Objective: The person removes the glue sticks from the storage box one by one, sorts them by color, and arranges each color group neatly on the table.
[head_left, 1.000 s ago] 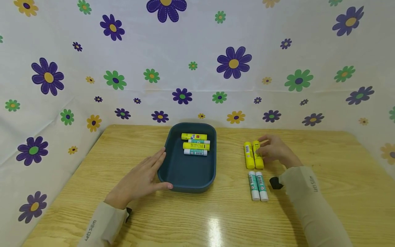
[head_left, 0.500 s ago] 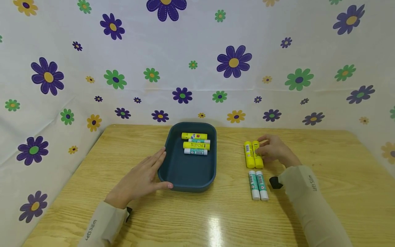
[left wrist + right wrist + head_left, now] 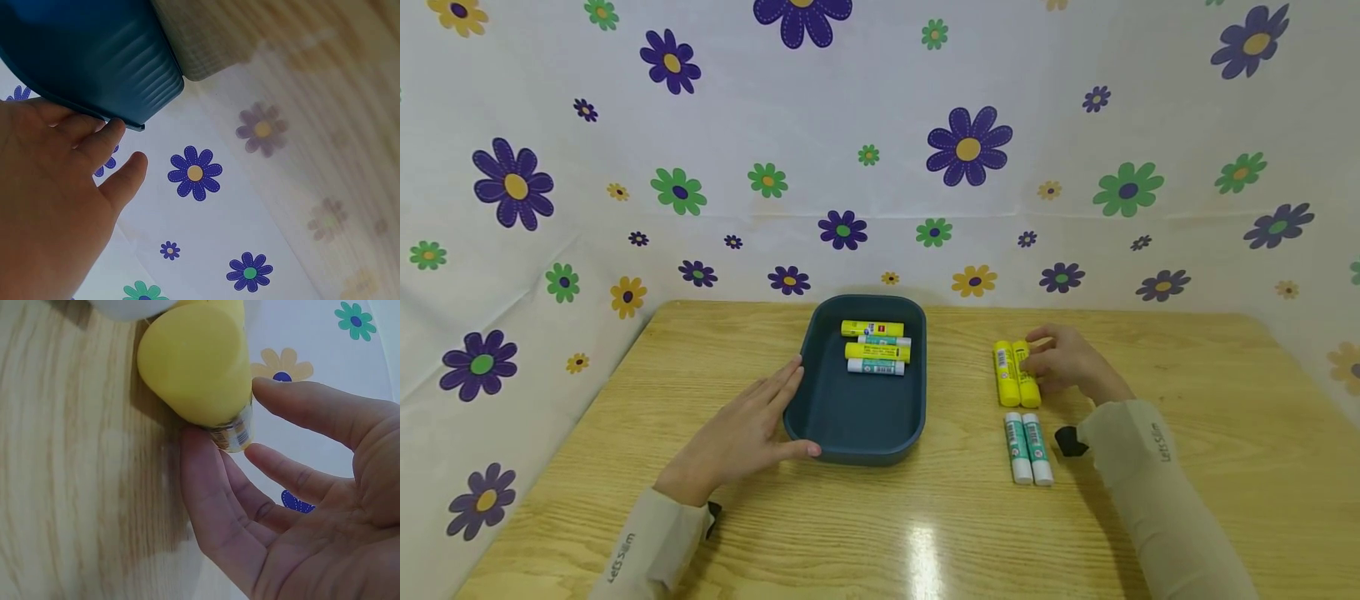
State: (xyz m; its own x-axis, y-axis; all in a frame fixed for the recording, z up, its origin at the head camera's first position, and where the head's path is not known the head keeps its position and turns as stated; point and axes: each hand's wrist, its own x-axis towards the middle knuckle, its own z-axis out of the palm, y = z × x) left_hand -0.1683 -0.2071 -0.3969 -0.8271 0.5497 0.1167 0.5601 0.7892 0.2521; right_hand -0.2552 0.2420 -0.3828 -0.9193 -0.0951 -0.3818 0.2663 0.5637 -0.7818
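My left hand (image 3: 737, 442) rests against the left side of a dark blue tray (image 3: 850, 429). Its fingers are fairly straight and its thumb lies at the near corner. Inside the tray, two yellow glue sticks (image 3: 877, 353) and two white-and-green glue sticks (image 3: 876, 367) lie in a row. To the right, two more yellow ones lie side by side on the table. My right hand (image 3: 1067, 364) holds the right-hand yellow glue stick (image 3: 194, 365) lightly, thumb above and fingertips along its side. The fingers' full contact is partly hidden in the head view.
Just in front of the yellow pair lie two white-and-green glue sticks (image 3: 1028, 448) on the wooden table (image 3: 880, 533). A white cloth (image 3: 880, 108) with printed flowers hangs behind the table and along its sides.
The head view has shifted very slightly. Both hands, the tray and the glue sticks stay in the same places.
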